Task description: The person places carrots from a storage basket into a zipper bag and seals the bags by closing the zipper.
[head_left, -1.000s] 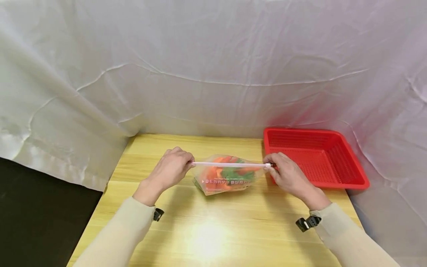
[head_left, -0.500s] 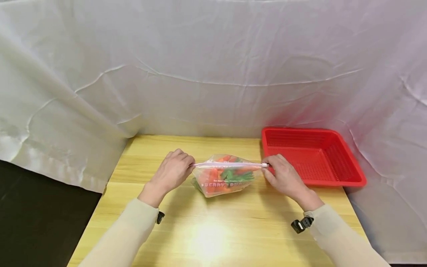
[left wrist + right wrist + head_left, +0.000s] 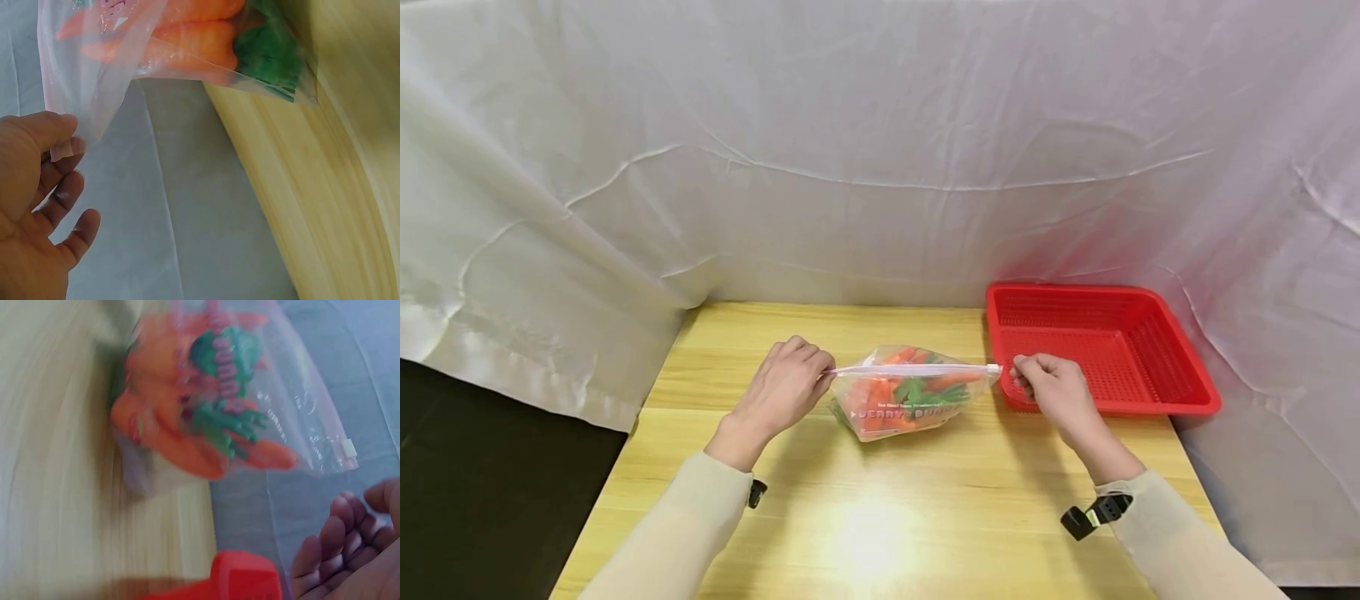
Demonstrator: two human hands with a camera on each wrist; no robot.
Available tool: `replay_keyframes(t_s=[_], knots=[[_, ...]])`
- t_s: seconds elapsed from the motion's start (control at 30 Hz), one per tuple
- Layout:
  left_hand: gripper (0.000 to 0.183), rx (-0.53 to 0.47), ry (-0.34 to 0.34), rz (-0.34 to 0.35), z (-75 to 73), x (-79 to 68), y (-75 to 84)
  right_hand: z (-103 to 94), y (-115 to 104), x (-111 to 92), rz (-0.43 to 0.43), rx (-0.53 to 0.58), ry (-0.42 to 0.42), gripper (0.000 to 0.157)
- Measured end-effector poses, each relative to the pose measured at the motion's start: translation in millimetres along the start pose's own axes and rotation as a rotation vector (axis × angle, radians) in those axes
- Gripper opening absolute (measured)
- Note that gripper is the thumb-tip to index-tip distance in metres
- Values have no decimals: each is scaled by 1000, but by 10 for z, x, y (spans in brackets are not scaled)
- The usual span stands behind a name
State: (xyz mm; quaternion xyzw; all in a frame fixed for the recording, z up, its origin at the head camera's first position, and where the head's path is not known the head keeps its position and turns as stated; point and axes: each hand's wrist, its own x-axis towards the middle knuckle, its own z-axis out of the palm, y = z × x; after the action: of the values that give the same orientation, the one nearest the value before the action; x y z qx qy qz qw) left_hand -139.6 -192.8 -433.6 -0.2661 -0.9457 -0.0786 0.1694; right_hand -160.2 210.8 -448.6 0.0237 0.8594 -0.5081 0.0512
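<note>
A clear zip bag (image 3: 917, 400) with a pale pink slider strip stands on the table with toy-like orange carrots (image 3: 194, 47) and green leafy pieces (image 3: 225, 359) inside. My left hand (image 3: 786, 383) pinches its left top corner between thumb and index finger; the other fingers are spread in the left wrist view. At the strip's right end sits the white slider (image 3: 349, 447). Just right of it, apart from the bag, my right hand (image 3: 1060, 392) has loosely curled fingers and holds nothing.
A red plastic basket (image 3: 1180, 354) stands at the back right, behind and beside my right hand. The light wooden table (image 3: 760, 533) meets a grey-white cloth curtain (image 3: 850, 225) at its back edge. A dark area lies left of the table.
My right hand has let go of the bag's slider end and moved a little to the right. The left hand keeps its pinch, and the bag stays nearly in place.
</note>
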Motion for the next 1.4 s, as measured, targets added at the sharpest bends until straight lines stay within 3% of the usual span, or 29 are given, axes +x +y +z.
replay_keyframes(t_s=[0.17,0.37,0.57,0.9,1.17,1.27,1.4], knots=[[6,-12,-12,-6,-5,-4,-3,45,-29,36,206,290,-152,43],[7,-29,-31,-18,-9,-7,-12,53,-87,59,371,435,-271,48],[7,-40,-25,-12,-9,-7,-25,55,-112,24,464,615,-350,44],[6,-69,4,5,-15,7,-42,96,-117,4,539,770,-329,28],[4,-69,21,-2,-21,27,-63,84,-73,-26,548,890,-386,24],[4,-64,23,-13,-39,35,-84,87,-45,-41,532,891,-411,24],[4,-59,18,-30,-75,41,-112,110,-41,-41,455,794,-406,23]])
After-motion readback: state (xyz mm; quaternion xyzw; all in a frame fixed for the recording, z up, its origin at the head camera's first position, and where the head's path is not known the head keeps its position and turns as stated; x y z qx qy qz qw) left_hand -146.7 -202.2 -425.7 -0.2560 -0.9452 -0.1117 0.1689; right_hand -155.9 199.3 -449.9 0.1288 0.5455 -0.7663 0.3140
